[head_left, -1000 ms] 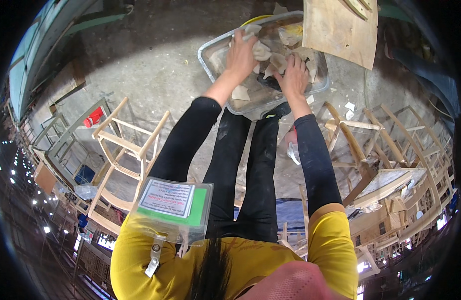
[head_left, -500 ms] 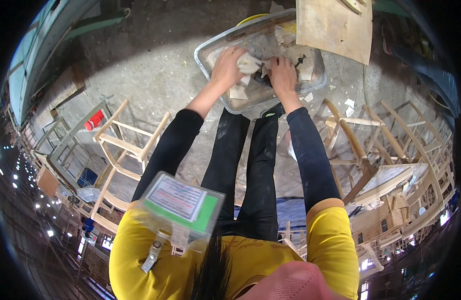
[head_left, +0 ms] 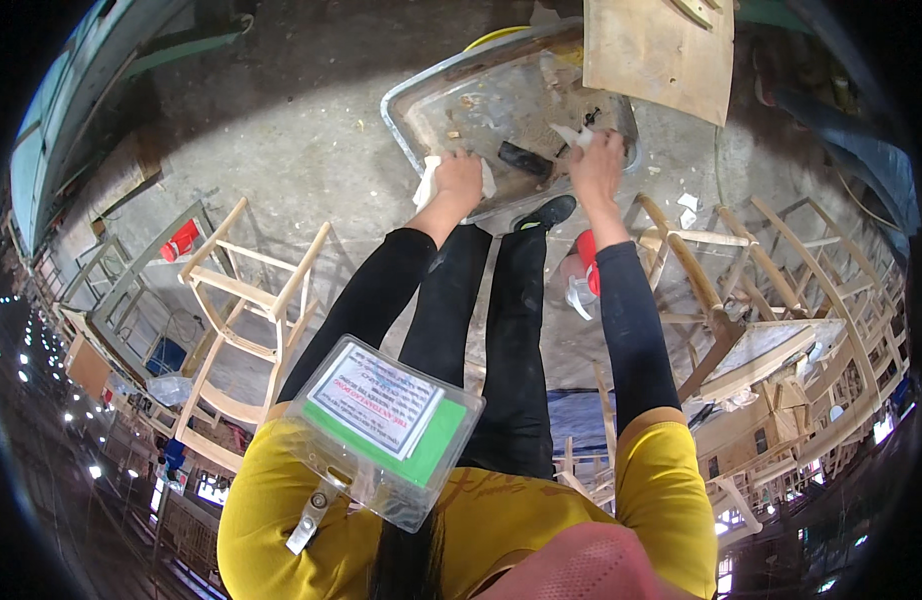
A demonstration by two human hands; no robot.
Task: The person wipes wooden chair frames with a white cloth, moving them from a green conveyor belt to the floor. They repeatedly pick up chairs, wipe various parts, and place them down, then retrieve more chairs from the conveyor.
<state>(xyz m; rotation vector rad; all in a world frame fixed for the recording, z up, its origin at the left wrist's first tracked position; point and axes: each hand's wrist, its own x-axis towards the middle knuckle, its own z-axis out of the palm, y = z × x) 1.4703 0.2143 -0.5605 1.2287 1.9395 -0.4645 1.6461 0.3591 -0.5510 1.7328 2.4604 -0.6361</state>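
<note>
A shallow plastic tub (head_left: 389, 103), grey and dusty inside, lies on the floor beyond my feet. My left hand (head_left: 459, 178) is at its near left edge, closed round a bunch of cream-white scraps (head_left: 430, 185) that look like paper or thin cloth. Over the right part of the tub, my right hand (head_left: 599, 165) pinches a pale scrap (head_left: 567, 134). Between my hands lies a black block-like object (head_left: 526, 158) inside the tub. A small dark bolt-like piece (head_left: 590, 118) sits beyond my right hand. Brown dust covers the tub bottom.
A pale wooden panel (head_left: 658, 60) overhangs the tub's far right corner. White scraps (head_left: 688, 209) lie on the concrete floor to the right. Wooden chair frames stand at the left (head_left: 251, 290) and right (head_left: 706, 265). Something red (head_left: 587, 250) is beside my right forearm.
My left hand has drawn nearer to me with the scraps, and my right hand has shifted right with one. The pale scraps have left the tub bottom, baring the black object.
</note>
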